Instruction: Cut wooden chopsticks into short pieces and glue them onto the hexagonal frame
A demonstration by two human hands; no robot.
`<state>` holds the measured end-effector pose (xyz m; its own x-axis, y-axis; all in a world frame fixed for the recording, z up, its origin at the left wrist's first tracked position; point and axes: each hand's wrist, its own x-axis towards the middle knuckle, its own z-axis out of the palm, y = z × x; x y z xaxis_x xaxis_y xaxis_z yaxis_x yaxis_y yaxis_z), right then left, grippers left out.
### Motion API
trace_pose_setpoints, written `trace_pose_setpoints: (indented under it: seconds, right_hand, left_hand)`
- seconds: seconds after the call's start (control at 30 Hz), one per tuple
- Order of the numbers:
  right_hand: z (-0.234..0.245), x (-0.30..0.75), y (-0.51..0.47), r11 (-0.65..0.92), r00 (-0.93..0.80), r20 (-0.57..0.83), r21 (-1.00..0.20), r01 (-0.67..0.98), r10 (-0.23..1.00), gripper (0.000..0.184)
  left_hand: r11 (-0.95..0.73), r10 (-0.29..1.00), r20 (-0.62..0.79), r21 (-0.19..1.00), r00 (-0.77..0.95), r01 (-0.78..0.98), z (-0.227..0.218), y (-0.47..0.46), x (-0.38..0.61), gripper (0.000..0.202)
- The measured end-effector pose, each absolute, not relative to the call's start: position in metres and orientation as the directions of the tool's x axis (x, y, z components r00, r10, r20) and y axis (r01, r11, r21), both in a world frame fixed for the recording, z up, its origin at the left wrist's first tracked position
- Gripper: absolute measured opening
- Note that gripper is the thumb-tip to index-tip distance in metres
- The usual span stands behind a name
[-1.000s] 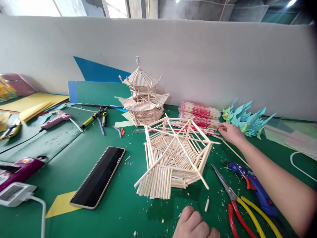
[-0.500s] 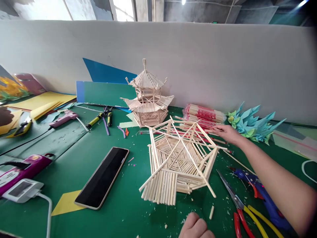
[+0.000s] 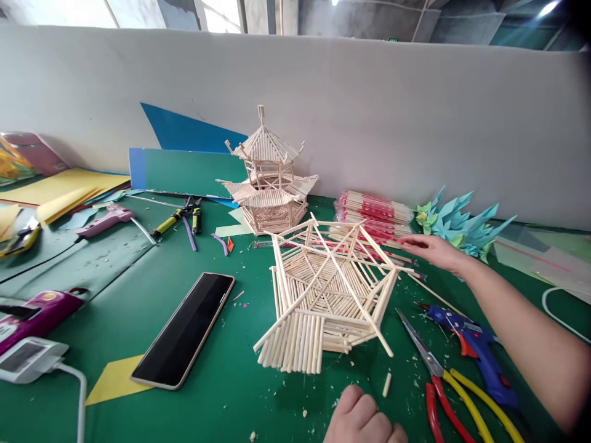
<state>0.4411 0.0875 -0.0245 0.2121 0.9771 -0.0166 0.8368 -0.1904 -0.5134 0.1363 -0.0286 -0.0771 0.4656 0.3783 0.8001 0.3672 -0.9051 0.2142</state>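
R hand [image 3: 433, 251] half-open by stick packs [image 3: 373, 208], can't tell if gripping; L hand [image 3: 364, 419] loosely fisted, nothing visible; prob. best sliding out low w/o bumping stick frame [image 3: 292, 343].

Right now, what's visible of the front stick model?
The front model is an open-topped frame of pale, wood-like sticks. Its floor is rows of sticks; long sticks cross above it. A panel of close-set sticks slopes down on the near side. It sits on the green table, in front of the stick packs; left hand and right hand look clear of it.
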Motion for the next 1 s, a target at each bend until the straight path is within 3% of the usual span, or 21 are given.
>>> trace_pose_setpoints:
  seconds: [0.2,0.37,0.47,0.63,0.83,0.93,1.0]
  right_hand:
    - [-0.004,0.403,0.039,-0.223,0.248,0.039,-0.321,0.921,0.968,0.019]
    - [0.002,0.319,-0.028,0.109,-0.178,-0.195,-0.321,0.941,0.964,0.009]
    - [-0.014,0.285,-0.046,0.244,-0.303,-0.209,-0.266,0.933,0.93,0.013]
    - [-0.04,0.277,-0.052,0.315,-0.339,-0.148,-0.166,0.935,0.929,0.012]
    - [-0.072,0.282,-0.064,0.322,-0.325,-0.039,-0.075,0.944,0.945,0.017]
    - [-0.082,0.282,-0.068,0.338,-0.337,0.02,-0.045,0.94,0.941,0.023]
    - [-0.079,0.28,-0.068,0.348,-0.346,0.061,-0.023,0.937,0.936,0.032]
  left_hand:
    - [-0.921,0.378,0.784,0.268,0.492,0.282,-0.075,-0.028,0.126,0.026]
    - [-0.843,0.526,0.596,0.457,0.607,0.283,-0.074,-0.028,0.115,0.017]
    - [-0.829,0.541,0.552,0.478,0.634,0.291,-0.071,-0.027,0.11,0.017]
    - [-0.85,0.526,0.659,0.424,0.537,0.313,-0.071,-0.035,0.106,0.023]
    - [-0.769,0.619,0.723,0.479,0.306,0.424,-0.082,-0.048,0.094,0.031]
    - [-0.759,0.649,0.661,0.523,0.377,0.389,-0.08,-0.048,0.081,0.029]
    - [-0.717,0.684,0.521,0.609,0.51,0.339,-0.077,-0.049,0.072,0.022]
